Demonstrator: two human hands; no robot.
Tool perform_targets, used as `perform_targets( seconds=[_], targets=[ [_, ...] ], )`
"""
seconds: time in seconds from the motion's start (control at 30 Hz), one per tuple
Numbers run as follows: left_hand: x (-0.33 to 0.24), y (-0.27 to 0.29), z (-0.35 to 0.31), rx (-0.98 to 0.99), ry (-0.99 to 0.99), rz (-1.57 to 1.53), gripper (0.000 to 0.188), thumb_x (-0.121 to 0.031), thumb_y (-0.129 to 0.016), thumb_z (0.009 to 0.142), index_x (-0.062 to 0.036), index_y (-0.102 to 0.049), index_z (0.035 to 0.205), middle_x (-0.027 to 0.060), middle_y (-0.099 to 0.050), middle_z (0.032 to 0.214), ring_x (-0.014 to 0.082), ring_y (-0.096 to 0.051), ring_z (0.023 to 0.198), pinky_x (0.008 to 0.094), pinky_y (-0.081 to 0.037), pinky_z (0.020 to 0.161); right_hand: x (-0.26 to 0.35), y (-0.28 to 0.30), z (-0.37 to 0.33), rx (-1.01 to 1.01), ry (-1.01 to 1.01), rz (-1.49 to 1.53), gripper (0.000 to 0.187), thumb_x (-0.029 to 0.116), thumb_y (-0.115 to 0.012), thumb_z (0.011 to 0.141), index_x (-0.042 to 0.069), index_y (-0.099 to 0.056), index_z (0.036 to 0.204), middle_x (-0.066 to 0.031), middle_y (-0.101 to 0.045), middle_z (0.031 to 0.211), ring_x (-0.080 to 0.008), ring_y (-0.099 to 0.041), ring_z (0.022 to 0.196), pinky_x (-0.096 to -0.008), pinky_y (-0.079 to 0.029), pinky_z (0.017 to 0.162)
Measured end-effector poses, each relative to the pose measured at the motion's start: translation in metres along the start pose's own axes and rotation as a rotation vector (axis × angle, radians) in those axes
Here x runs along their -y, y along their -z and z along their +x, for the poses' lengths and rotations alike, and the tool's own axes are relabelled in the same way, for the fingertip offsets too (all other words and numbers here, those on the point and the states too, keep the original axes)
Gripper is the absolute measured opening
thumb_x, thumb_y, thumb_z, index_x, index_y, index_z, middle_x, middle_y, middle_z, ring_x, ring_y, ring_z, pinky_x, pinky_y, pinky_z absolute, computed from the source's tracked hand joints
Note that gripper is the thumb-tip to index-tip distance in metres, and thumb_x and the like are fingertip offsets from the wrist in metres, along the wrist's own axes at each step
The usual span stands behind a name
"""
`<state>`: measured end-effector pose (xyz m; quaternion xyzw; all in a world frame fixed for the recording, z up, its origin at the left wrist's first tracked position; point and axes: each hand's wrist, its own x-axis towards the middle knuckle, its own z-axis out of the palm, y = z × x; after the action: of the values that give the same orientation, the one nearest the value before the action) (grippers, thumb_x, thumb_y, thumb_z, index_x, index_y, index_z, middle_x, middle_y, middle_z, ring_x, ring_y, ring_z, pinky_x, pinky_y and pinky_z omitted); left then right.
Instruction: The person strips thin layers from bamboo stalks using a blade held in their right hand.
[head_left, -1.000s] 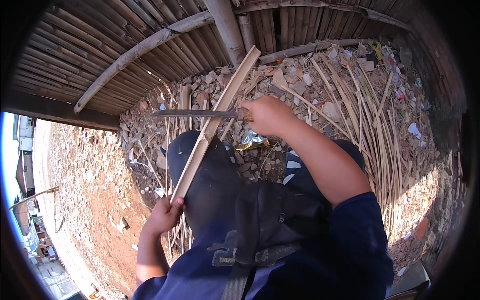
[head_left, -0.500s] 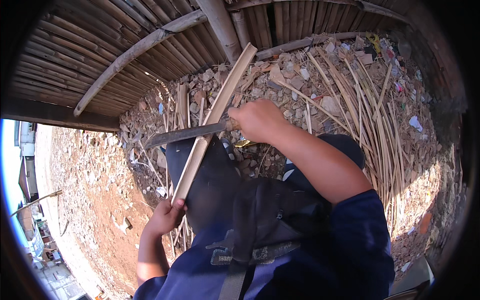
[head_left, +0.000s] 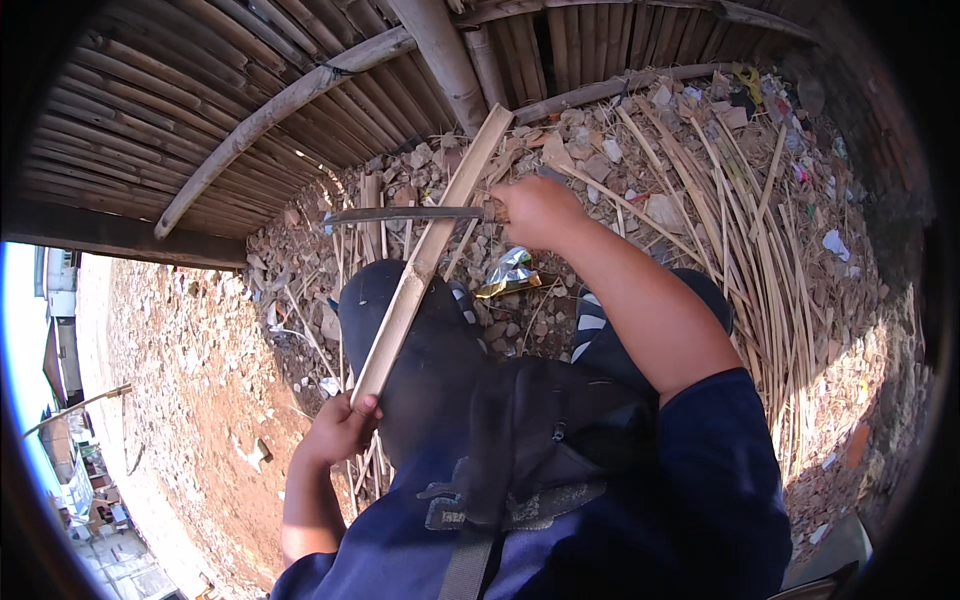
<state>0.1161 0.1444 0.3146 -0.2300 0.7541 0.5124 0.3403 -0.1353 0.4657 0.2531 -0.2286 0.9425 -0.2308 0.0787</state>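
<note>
My left hand (head_left: 342,428) grips the near end of a split bamboo piece (head_left: 398,318), thumb on top. The bamboo slants up and away to the right, crossing over my left knee (head_left: 375,285), with its pale hollow face upward. In my right hand (head_left: 540,212) is the wooden handle of a machete (head_left: 390,214), fingers closed round it. The long dark blade points left and lies across the bamboo, past the knee; whether its edge cuts in I cannot tell.
Many thin bamboo strips (head_left: 765,290) lie heaped on the right. Stones and litter cover the ground, with a shiny foil wrapper (head_left: 510,275) between my feet. A bamboo wall (head_left: 190,110) with a thick pole (head_left: 440,60) stands ahead. A black bag (head_left: 560,420) rests on my lap.
The machete has slid up the bamboo, away from my body, as my right hand moved forward and slightly right. The bamboo's far end has dipped a little. My left hand keeps its hold.
</note>
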Motion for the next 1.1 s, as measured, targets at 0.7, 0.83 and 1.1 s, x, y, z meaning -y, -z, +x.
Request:
perform_targets(
  seconds=[0.7, 0.83, 1.1],
  targets=[
    [0.007, 0.011, -0.001, 0.01, 0.054, 0.107, 0.044, -0.048, -0.054, 0.102, -0.0065, -0.061, 0.091, -0.0025, -0.051, 0.06, 0.009, -0.046, 0.05, 0.0273, -0.038, 0.048, 0.027, 0.018, -0.014, 0.144, 0.202, -0.172, 0.028, 0.01, -0.066, 0.074, 0.01, -0.069, 0.102, -0.0182, -0.07, 0.087, -0.0391, -0.069, 0.088, -0.0504, -0.055, 0.079],
    [-0.006, 0.009, -0.001, 0.017, 0.028, 0.13, 0.043, -0.048, -0.055, 0.102, -0.0068, -0.061, 0.091, -0.003, -0.051, 0.061, 0.0085, -0.046, 0.05, 0.0264, -0.038, 0.048, -0.021, 0.027, 0.003, 0.108, -0.142, 0.013, 0.035, 0.007, -0.063, 0.077, 0.012, -0.071, 0.111, -0.0148, -0.073, 0.093, -0.0367, -0.071, 0.092, -0.0479, -0.056, 0.083],
    [0.007, 0.013, 0.005, 0.047, -0.001, 0.063, 0.043, -0.049, -0.056, 0.101, -0.0072, -0.061, 0.091, -0.0034, -0.049, 0.06, 0.008, -0.043, 0.05, 0.0258, -0.036, 0.047, 0.013, 0.019, -0.013, 0.048, 0.188, -0.138, 0.026, 0.009, -0.067, 0.072, 0.009, -0.069, 0.098, -0.0161, -0.071, 0.087, -0.036, -0.07, 0.088, -0.0484, -0.055, 0.079]
  ],
)
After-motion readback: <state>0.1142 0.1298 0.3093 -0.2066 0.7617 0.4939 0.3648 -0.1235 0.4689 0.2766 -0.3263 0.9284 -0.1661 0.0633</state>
